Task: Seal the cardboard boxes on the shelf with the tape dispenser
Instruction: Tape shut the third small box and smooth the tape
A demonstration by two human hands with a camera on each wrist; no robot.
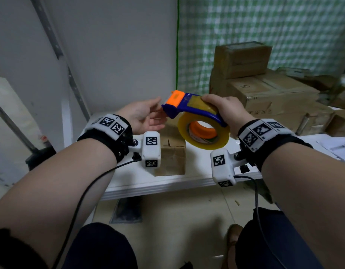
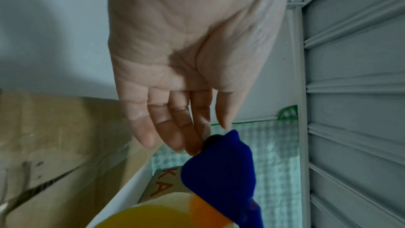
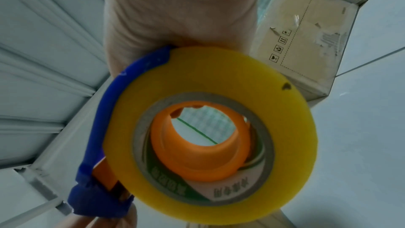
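Note:
My right hand (image 1: 222,107) grips the tape dispenser (image 1: 189,109) from above; its frame is blue, with an orange front piece. Its yellow tape roll (image 1: 203,133) hangs below the hand and fills the right wrist view, where the tape roll (image 3: 210,127) hides my fingers. My left hand (image 1: 148,113) is held palm up, fingers straight, just left of the dispenser's nose. In the left wrist view its fingertips (image 2: 192,148) touch the dispenser's blue nose (image 2: 219,166). A small cardboard box (image 1: 171,154) stands on the white shelf (image 1: 167,183) under both hands.
Larger cardboard boxes (image 1: 268,94) are stacked at the back right of the shelf, a smaller one (image 1: 241,59) on top. Papers (image 1: 338,146) lie at the right. A green checked curtain (image 1: 265,26) hangs behind. A slotted metal upright (image 1: 57,47) rises at the left.

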